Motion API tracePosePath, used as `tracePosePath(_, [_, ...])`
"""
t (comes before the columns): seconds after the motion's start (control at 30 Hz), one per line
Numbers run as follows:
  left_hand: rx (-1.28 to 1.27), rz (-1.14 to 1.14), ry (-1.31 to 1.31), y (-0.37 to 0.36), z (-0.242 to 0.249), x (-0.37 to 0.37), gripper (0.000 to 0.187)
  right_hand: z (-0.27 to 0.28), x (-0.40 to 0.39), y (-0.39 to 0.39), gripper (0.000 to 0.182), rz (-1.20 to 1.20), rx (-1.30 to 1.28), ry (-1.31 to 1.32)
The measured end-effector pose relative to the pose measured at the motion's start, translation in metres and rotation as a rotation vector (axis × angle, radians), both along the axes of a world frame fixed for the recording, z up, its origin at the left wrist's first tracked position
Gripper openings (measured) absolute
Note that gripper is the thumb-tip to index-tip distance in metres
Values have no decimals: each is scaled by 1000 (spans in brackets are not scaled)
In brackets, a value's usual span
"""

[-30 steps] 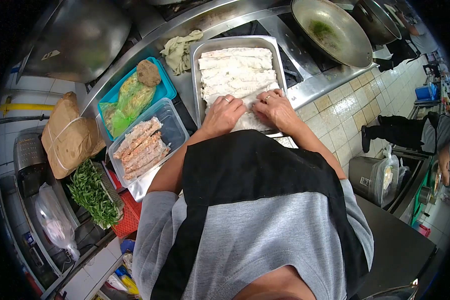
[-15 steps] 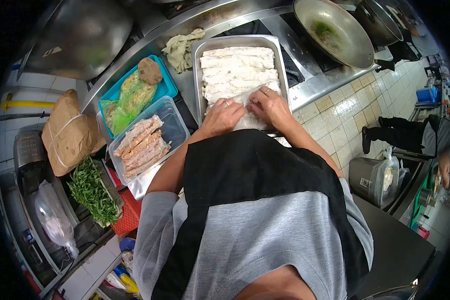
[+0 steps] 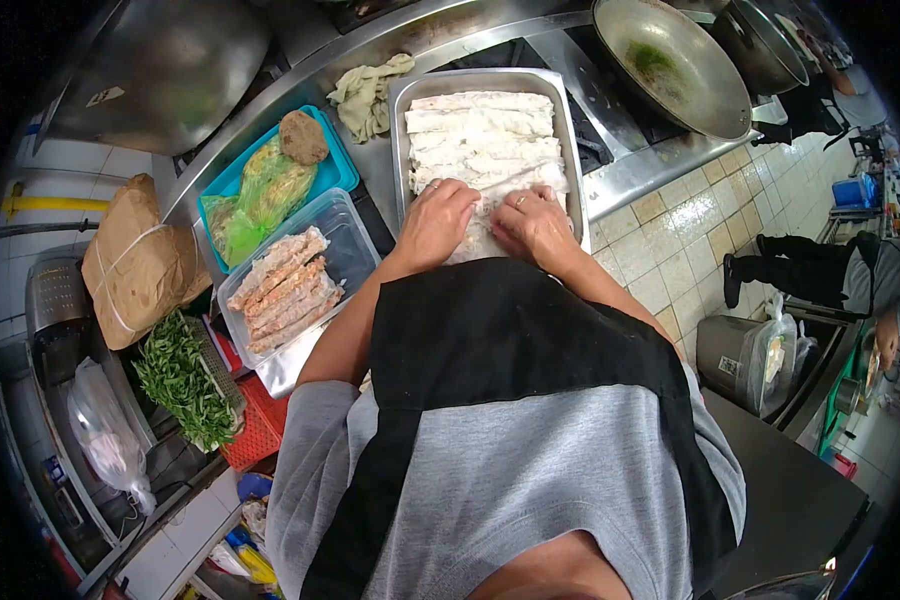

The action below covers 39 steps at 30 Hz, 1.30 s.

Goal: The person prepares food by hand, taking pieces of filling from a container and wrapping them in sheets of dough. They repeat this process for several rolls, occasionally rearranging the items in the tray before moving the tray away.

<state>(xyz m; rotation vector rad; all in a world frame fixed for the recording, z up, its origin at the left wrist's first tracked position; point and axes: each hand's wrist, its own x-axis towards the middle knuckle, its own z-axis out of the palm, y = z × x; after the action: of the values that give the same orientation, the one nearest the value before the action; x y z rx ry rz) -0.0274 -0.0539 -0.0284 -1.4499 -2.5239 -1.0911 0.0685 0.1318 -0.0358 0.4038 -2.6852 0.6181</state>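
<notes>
A deep steel tray [image 3: 402, 130] holds several long rolls [image 3: 485, 122] coated in white, lying side by side across it. Over the tray's near end, my left hand [image 3: 438, 224] has its fingers bent down onto the nearest white-coated roll [image 3: 487, 205]. My right hand [image 3: 536, 228] grips the same roll farther right, fingers curled and fingertips partly hidden. Left of the tray, a clear plastic container [image 3: 354, 240] holds several pinkish-orange rolls [image 3: 282, 290] without the white layer.
A turquoise tray [image 3: 340, 165] carries a green-tinted bag [image 3: 265, 195] and a brown lump [image 3: 303, 138]. A crumpled cloth [image 3: 370, 95] lies behind. A large pan [image 3: 670, 70] stands right on the stove. Leafy greens [image 3: 185, 385] sit lower left; a person [image 3: 810, 270] stands far right.
My left hand has shifted slightly up and away from me, and the gap between my hands has widened a little. My right hand has turned and moved slightly toward me.
</notes>
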Motion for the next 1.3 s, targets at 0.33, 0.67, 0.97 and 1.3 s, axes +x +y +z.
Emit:
tracePosePath(0.33, [-69, -23, 20, 17, 8, 0, 22, 23, 35, 24, 14, -74, -3, -332])
tracePosePath(0.67, [-103, -18, 18, 22, 2, -36, 18, 6, -13, 37, 17, -147, 128, 71])
tracePosePath(0.97, [-40, -85, 137, 16, 15, -13, 32, 22, -21, 45, 11, 14, 235, 240])
tracePosePath(1.3, [-166, -131, 317, 11, -1, -10, 20, 21, -5, 44, 13, 83, 240, 45])
